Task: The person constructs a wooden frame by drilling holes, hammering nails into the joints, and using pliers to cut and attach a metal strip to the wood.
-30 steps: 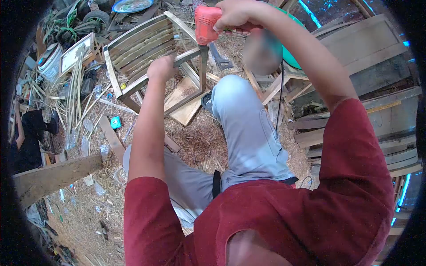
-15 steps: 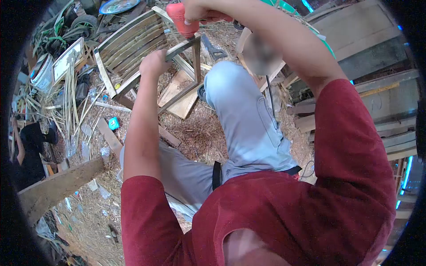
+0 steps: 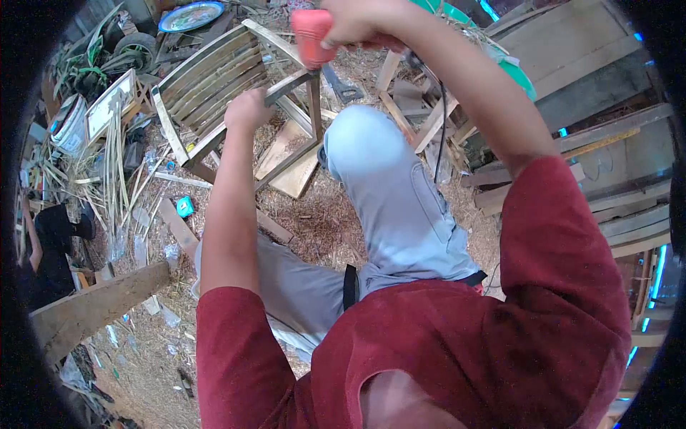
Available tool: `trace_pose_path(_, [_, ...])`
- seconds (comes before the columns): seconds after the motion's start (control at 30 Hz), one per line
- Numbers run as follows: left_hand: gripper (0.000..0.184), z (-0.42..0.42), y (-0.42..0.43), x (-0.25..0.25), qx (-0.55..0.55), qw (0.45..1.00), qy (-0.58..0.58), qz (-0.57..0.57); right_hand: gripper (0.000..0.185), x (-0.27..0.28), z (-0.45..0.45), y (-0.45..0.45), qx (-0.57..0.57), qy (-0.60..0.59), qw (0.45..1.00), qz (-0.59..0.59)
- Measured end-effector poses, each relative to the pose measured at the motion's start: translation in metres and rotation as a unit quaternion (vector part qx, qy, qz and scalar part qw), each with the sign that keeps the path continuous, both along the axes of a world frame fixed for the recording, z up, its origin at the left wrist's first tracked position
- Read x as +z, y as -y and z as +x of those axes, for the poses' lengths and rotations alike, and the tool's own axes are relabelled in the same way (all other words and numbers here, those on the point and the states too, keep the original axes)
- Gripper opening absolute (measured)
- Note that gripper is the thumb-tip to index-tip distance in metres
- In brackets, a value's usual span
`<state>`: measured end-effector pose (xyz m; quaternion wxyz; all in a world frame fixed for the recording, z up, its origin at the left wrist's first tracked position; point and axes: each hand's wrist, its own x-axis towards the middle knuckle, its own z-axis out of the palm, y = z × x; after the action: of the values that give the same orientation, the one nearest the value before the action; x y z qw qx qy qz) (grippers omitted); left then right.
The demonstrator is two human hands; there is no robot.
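Observation:
Near the top, my right hand (image 3: 361, 25) is wrapped around a red power drill (image 3: 312, 39), whose nose points down at the corner of a wooden chair frame (image 3: 289, 84). Whether the bit touches the wood cannot be made out. My left hand (image 3: 248, 109) grips the near rail of that frame, fingers curled over it. The chair has a curved, slatted part on the left and lies tilted in front of my knee. A hand saw (image 3: 343, 86) lies on the ground just right of the frame corner.
A board (image 3: 289, 161) lies beneath the frame, and a teal tape measure (image 3: 185, 206) sits to the left. A plank (image 3: 100, 304) juts in at lower left, near a person in dark clothing (image 3: 53, 243). A black cord (image 3: 441, 129) hangs below my right forearm. Shavings cover the floor.
My right hand and the drill have shifted slightly right and down. My left hand keeps its grip on the rail. A blurred shape under my right forearm no longer shows; wood pieces appear there.

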<state>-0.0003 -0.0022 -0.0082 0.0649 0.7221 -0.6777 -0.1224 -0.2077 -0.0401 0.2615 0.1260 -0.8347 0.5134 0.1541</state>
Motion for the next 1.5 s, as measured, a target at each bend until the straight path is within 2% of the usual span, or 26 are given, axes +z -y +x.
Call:
trace_pose_path(0.07, [0.052,0.0,-0.004,0.002,-0.009,1.0,-0.012,-0.022,0.047,-0.023,-0.035,0.006,-0.017,0.063,0.998,0.018])
trace_pose_path(0.1, [0.055,0.0,-0.004,0.004,-0.014,0.999,-0.018,-0.034,0.047,-0.034,-0.055,0.009,-0.008,0.093,0.996,-0.017])
trace_pose_path(0.17, [0.061,-0.002,-0.002,0.004,-0.007,0.999,-0.026,-0.026,0.046,-0.046,-0.09,-0.009,-0.065,0.108,0.992,-0.028])
trace_pose_path(0.23, [0.065,-0.003,-0.001,0.006,-0.002,0.999,-0.035,-0.03,0.049,-0.093,-0.139,-0.002,-0.051,0.11,0.989,-0.081])
trace_pose_path(0.3, [0.07,-0.006,-0.002,0.009,0.0,0.998,-0.043,-0.046,0.052,-0.117,-0.174,-0.02,-0.109,0.11,0.987,-0.048])
trace_pose_path(0.37, [0.071,-0.007,-0.001,0.014,0.011,0.998,-0.057,-0.026,0.056,-0.176,-0.224,-0.026,-0.064,0.136,0.984,-0.099])
trace_pose_path(0.43, [0.071,-0.008,0.002,0.014,0.008,0.998,-0.059,-0.027,0.06,-0.198,-0.242,-0.047,-0.143,0.074,0.986,-0.037])
trace_pose_path(0.5, [0.072,-0.012,0.008,0.008,-0.01,0.998,-0.049,-0.048,0.061,-0.247,-0.275,-0.06,-0.193,0.045,0.98,-0.021])
trace_pose_path(0.6, [0.072,-0.037,0.011,0.007,-0.062,0.976,-0.022,-0.205,0.063,-0.285,-0.296,-0.092,-0.223,0.068,0.972,-0.024])
trace_pose_path(0.63, [0.072,-0.044,0.016,0.008,-0.069,0.981,-0.056,-0.174,0.063,-0.298,-0.301,-0.099,-0.24,0.073,0.968,-0.012])
trace_pose_path(0.73, [0.072,-0.068,0.023,0.007,-0.059,0.979,-0.01,-0.193,0.063,-0.335,-0.311,-0.114,-0.261,0.077,0.962,-0.012])
trace_pose_path(0.87, [0.061,-0.074,0.026,-0.002,-0.071,0.962,-0.016,-0.262,0.065,-0.377,-0.327,-0.127,-0.254,0.102,0.961,-0.02])
trace_pose_path(0.9, [0.052,-0.071,0.023,0.003,-0.092,0.964,-0.058,-0.243,0.072,-0.395,-0.333,-0.129,-0.254,0.089,0.963,-0.018])
trace_pose_path(1.0, [0.039,-0.054,0.017,0.0,-0.164,0.953,-0.125,-0.221,0.074,-0.407,-0.338,-0.14,-0.231,0.05,0.971,0.01])
trace_pose_path(1.07, [0.032,-0.054,0.014,0.006,-0.167,0.946,-0.186,-0.207,0.068,-0.431,-0.349,-0.154,-0.191,-0.006,0.981,0.022])
trace_pose_path(1.17, [0.024,-0.067,0.003,0.027,-0.102,0.939,-0.283,-0.168,0.064,-0.475,-0.35,-0.182,-0.126,-0.066,0.988,0.052])
trace_pose_path(1.23, [0.023,-0.071,-0.01,0.052,-0.151,0.955,-0.19,-0.17,0.063,-0.491,-0.339,-0.211,-0.094,-0.068,0.99,0.083])
trace_pose_path(1.3, [0.02,-0.077,-0.026,0.074,-0.177,0.962,-0.109,-0.176,0.061,-0.497,-0.328,-0.235,-0.076,-0.005,0.986,0.151])
trace_pose_path(1.43, [0.016,-0.092,-0.07,0.137,-0.159,0.959,-0.077,-0.222,0.058,-0.495,-0.342,-0.241,-0.057,0.118,0.96,0.248])
trace_pose_path(1.5, [0.016,-0.1,-0.104,0.176,-0.108,0.955,-0.072,-0.268,0.057,-0.488,-0.361,-0.214,-0.058,0.197,0.94,0.271])
